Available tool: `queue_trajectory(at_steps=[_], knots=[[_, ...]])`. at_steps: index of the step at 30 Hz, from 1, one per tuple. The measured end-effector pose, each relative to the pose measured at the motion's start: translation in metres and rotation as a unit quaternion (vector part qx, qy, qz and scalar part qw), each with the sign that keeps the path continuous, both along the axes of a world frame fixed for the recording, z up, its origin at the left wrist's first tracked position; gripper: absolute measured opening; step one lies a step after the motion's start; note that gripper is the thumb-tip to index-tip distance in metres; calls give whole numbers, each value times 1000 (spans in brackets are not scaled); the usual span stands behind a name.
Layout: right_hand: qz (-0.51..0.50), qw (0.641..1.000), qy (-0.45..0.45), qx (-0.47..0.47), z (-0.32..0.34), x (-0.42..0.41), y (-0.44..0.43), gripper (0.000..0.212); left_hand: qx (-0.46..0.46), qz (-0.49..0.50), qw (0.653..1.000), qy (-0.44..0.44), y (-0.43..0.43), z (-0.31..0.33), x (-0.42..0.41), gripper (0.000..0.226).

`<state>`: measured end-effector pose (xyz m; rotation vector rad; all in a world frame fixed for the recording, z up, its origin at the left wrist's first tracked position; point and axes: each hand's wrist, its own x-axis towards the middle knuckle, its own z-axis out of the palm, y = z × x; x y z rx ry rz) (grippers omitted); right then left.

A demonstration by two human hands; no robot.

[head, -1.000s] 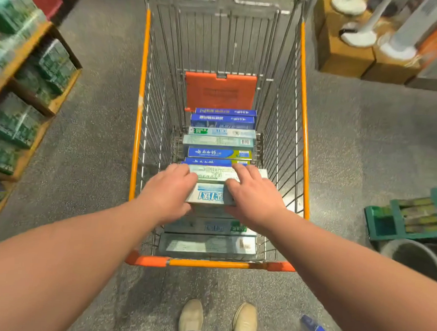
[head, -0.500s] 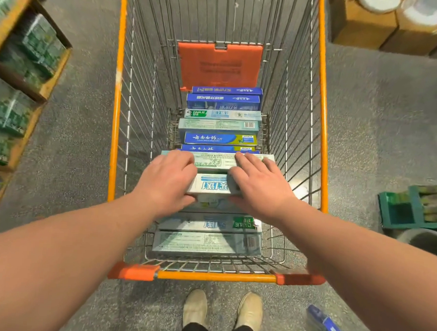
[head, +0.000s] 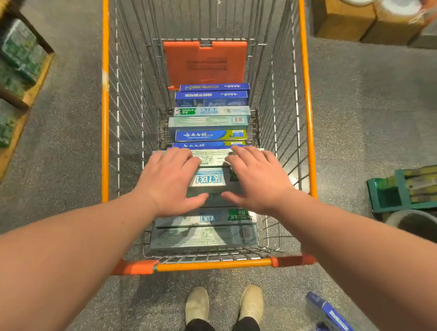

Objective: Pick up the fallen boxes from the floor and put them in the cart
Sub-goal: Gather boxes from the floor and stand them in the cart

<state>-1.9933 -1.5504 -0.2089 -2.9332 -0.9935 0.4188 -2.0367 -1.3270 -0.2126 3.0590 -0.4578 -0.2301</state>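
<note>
Head view, looking down. At far left we note a wooden shelf (head: 26, 84) stocked with green packages, blurred. Next comes the cart (head: 102, 134), a wire basket with an orange rim, standing on the grey floor (head: 367, 110). Along its bottom a row of boxes (head: 209, 119) lies crosswise, running from the orange flap (head: 205, 63) at the far end towards the near rail: blue ones farthest, pale green and white ones nearer. The left hand (head: 168, 178) reaches in over the near rail; its fingers (head: 185, 156) are straight and spread flat over the left end of a pale box (head: 212, 158), thumb splayed, curled round nothing. Between the two hands a blue-labelled box (head: 207, 180) shows, lying on top of the row. The right hand (head: 258, 182) mirrors the left: fingers released and flat over the right end of the pale box, thumb pointing inward, grasping nothing. We cannot tell how firmly either palm presses. Below the cart, two light shoes (head: 197, 303) point forward. At lower right, blue boxes (head: 340, 323) lie on the floor, outside the cart and well apart from both hands. Farther right a green crate (head: 378, 194) holds long packages, with a grey bucket (head: 417, 223) just beside it. Cardboard cartons (head: 346, 17) stand at upper right.
</note>
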Motion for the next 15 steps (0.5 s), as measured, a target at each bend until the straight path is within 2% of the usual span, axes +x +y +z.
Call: queue_trajectory(at_steps=[5, 9, 15], knots=[[-52, 998, -15, 17, 37, -20, -18, 79, -19, -32, 999, 7, -36, 27, 3, 79], [-97, 994, -17, 39, 94, -57, -55, 80, -4, -94, 995, 23, -76, 78, -4, 86], [-156, 986, -36, 38, 159, -120, -158, 81, -7, -215, 976, -34, -171, 148, -17, 83]])
